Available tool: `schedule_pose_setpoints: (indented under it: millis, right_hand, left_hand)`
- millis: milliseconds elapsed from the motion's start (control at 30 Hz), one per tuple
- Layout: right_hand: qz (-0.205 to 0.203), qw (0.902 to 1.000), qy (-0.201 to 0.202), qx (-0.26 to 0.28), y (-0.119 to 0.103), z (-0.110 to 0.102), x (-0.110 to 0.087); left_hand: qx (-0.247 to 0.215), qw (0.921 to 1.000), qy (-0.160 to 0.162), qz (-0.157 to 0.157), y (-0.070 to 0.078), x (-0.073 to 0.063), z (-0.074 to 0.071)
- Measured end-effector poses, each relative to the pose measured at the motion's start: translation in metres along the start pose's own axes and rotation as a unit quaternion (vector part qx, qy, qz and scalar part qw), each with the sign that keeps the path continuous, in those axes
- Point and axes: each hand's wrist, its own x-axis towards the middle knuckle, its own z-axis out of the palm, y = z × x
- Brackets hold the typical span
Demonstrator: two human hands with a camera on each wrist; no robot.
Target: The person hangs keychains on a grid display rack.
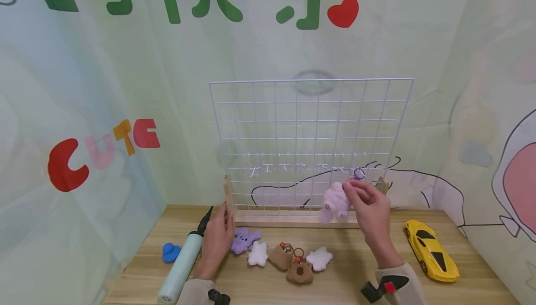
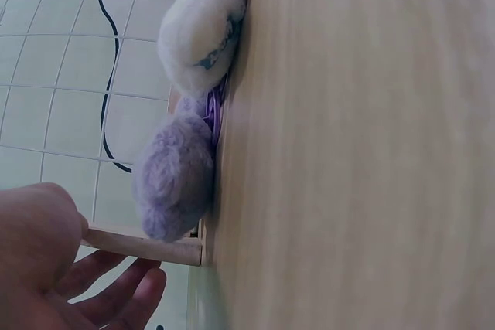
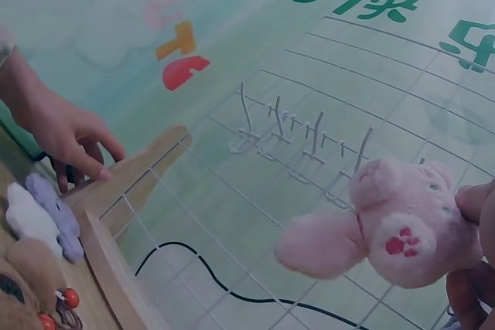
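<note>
My right hand [image 1: 371, 214] pinches a pink plush keychain [image 1: 336, 201] in front of the right side of a white wire grid rack [image 1: 306, 121]. A purple ring [image 1: 358, 173] shows above those fingers, beside the rightmost hooks. In the right wrist view the pink plush [image 3: 410, 222] hangs with a pink-padded paw facing the camera. At the rack's left end, my left hand [image 1: 218, 235] grips the wooden stand [image 1: 228, 194], thumb and fingers on either side of it. The left wrist view has that wooden end [image 2: 147, 245] between thumb and fingers, close to a purple plush [image 2: 176, 175].
Before the rack lie a purple plush [image 1: 244, 240], white plushes [image 1: 257, 254] and brown plush keychains [image 1: 299, 271]. A pale pump [image 1: 181, 267] and blue toy duck [image 1: 170, 252] are left, a yellow toy car [image 1: 431, 251] right. Several metal hooks [image 1: 300, 166] project from the grid.
</note>
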Motion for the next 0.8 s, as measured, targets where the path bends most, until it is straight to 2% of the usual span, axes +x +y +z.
schedule_pose_setpoints:
  millis: [267,500,633,800]
  right_hand:
    - [0.004,0.9993,0.029,0.023,-0.001,0.010,0.004]
    - [0.035,0.9983,0.043,0.018,-0.002,0.013,0.006]
    - [0.042,0.9983,0.038,0.008,-0.001,0.013,0.007]
    - [0.049,0.9986,0.011,-0.015,0.000,0.014,0.008]
  left_hand:
    - [0.007,1.0000,0.006,0.004,0.000,-0.001,-0.001]
    - [0.005,1.0000,-0.005,-0.006,-0.001,0.001,0.001]
    - [0.004,0.9998,-0.014,-0.012,-0.001,0.001,0.001]
    - [0.004,0.9999,-0.011,-0.006,-0.002,0.000,0.001]
